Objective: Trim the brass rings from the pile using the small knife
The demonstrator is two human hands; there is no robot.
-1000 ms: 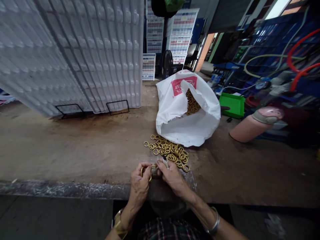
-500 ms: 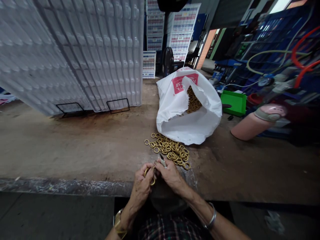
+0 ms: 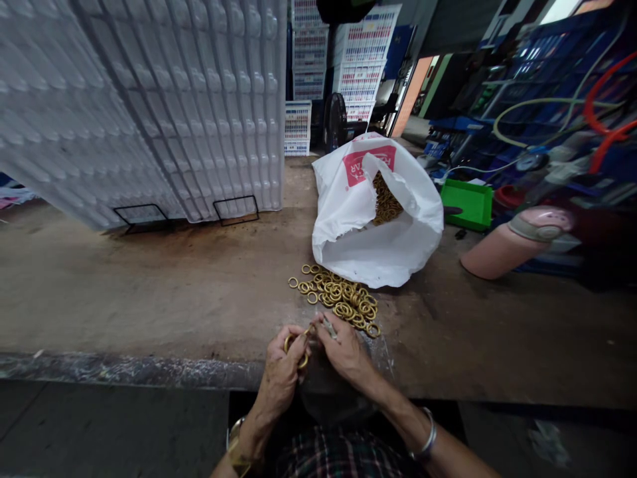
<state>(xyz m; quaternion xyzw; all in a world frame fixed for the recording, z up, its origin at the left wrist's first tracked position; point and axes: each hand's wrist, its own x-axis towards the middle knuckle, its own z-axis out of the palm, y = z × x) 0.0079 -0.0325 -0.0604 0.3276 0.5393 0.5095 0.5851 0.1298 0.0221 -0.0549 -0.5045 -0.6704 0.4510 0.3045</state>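
Note:
My left hand [image 3: 279, 365] is closed on brass-coloured rings [image 3: 303, 363]; one shows above the thumb and another below it. Close beside it, my right hand [image 3: 346, 352] grips a small knife [image 3: 329, 326] with a silvery handle, its outline blurred now. The fingertips of both hands nearly meet around a ring edge; whether the blade touches it I cannot tell. Just beyond my hands lies a loose pile of brass rings [image 3: 343, 292] on the worn wooden table [image 3: 199, 299]. Behind the pile, a torn white sack [image 3: 378, 255] lies open toward me, with more rings inside.
Ribbed clear plastic trays [image 3: 199, 106] stand at the left in black wire holders [image 3: 236, 210]. To the right are a green tray [image 3: 468, 204], a pink bottle [image 3: 512, 244] and hoses [image 3: 604, 126]. White crates [image 3: 358, 79] and a black fan [image 3: 335, 123] stand behind.
The knife in my right hand has turned, so its dark blade no longer points up toward the pile. My right fingers have shifted slightly; the left hand stays nearly still with the rings.

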